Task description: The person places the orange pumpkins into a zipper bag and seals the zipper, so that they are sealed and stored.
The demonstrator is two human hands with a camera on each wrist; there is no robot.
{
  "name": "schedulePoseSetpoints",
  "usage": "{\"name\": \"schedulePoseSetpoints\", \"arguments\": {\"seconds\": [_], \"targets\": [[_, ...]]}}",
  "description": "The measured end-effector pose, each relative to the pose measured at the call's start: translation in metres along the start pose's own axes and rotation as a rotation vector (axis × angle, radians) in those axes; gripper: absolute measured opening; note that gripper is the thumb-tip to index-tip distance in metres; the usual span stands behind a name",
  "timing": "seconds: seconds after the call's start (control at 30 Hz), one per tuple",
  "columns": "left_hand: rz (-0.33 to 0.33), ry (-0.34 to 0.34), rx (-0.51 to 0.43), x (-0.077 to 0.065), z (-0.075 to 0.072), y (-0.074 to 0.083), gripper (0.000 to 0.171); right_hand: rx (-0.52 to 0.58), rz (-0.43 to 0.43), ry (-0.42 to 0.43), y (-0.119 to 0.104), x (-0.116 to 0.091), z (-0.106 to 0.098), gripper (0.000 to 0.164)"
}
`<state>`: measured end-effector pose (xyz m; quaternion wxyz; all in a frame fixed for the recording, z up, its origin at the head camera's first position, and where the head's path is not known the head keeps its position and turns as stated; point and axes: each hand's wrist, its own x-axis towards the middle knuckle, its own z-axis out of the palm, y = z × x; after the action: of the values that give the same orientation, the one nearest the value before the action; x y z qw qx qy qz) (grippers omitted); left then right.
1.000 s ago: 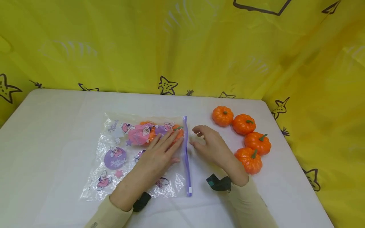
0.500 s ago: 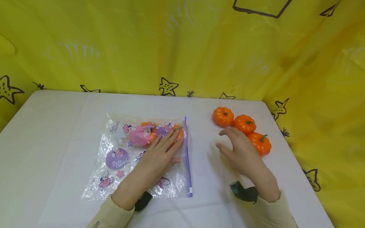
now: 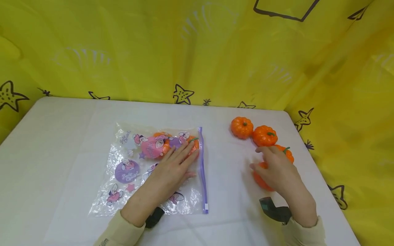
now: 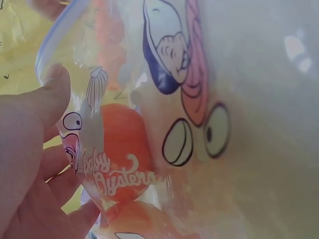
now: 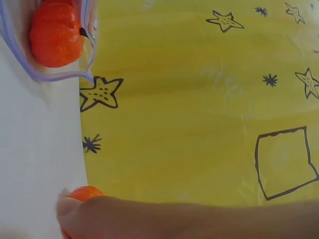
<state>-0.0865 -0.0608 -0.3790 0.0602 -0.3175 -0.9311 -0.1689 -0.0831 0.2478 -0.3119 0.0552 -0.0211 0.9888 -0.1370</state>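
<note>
A clear zip bag (image 3: 129, 201) with pink and purple cartoon prints lies flat on the table, its purple zip edge to the right. Inside it are orange toy pumpkins (image 3: 165, 147), partly hidden by the prints and my hand. My left hand (image 3: 172, 169) rests on the bag with fingers extended over the pumpkin nearest the zip. In the left wrist view, the bag's film bulges over orange pumpkins (image 4: 127, 144) beside that hand. My right hand (image 3: 278, 171) hovers at the nearest loose pumpkin (image 3: 261, 181), thumb and forefinger apart, covering much of it.
Two more loose pumpkins (image 3: 242, 127) (image 3: 264, 135) stand at the back right, and another (image 3: 286, 153) is partly behind my right hand. A yellow curtain (image 3: 138, 51) with drawn stars hangs beyond the white table (image 3: 67, 143).
My right hand has moved right from beside the bag's zip edge to the nearest loose pumpkin. My left hand has stayed on the bag.
</note>
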Motion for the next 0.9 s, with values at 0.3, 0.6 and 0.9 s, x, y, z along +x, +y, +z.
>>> {"name": "schedulePoseSetpoints", "arguments": {"seconds": [0.3, 0.6, 0.9], "targets": [[-0.004, -0.009, 0.009, -0.001, -0.001, 0.000, 0.066, -0.061, 0.024, -0.151, 0.010, -0.003, 0.003, 0.050], [-0.017, -0.015, 0.009, -0.001, -0.002, 0.000, 0.066, -0.100, -0.001, -0.179, 0.011, -0.002, 0.004, 0.052], [0.002, 0.001, 0.023, 0.000, 0.000, 0.001, 0.065, -0.105, -0.060, -0.105, 0.009, -0.001, 0.007, 0.050]]}}
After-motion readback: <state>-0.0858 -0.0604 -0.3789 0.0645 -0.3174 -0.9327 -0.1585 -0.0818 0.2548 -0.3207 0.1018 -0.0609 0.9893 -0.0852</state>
